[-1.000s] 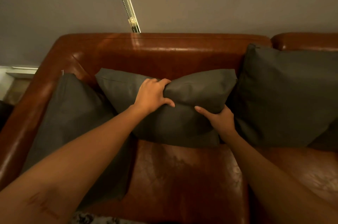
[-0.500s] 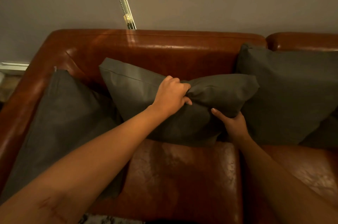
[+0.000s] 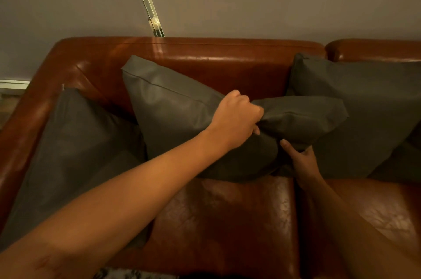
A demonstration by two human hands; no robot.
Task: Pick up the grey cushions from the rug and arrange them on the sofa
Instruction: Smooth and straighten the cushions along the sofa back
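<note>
The middle cushion point(image 3: 177, 119) leans tilted against the back of the sofa point(image 3: 216, 221), near centre. The left grip point(image 3: 237, 119) is clenched on its top edge. The right grip point(image 3: 300, 160) clasps its lower edge toward 4 o'clock, fingers tucked behind. The left cushion point(image 3: 75, 153) sits at 9 o'clock and the right cushion point(image 3: 364, 108) at 2 o'clock.

Our bare left forearm point(image 3: 136, 187) reaches in from the lower left, stretched long and nearly straight. Our left hand point(image 3: 237, 119) is balled into a fist with the knuckles up and the thumb tucked beneath, bunching the top edge of the soft grey fabric cushion point(image 3: 173, 114). Our right forearm point(image 3: 353, 221) comes up from the lower right, in shadow. Our right hand point(image 3: 301, 160) sits lower, just to the right of the left one. Its thumb lies up against the cushion's front, and its fingers curl into the fabric, mostly hidden.
</note>
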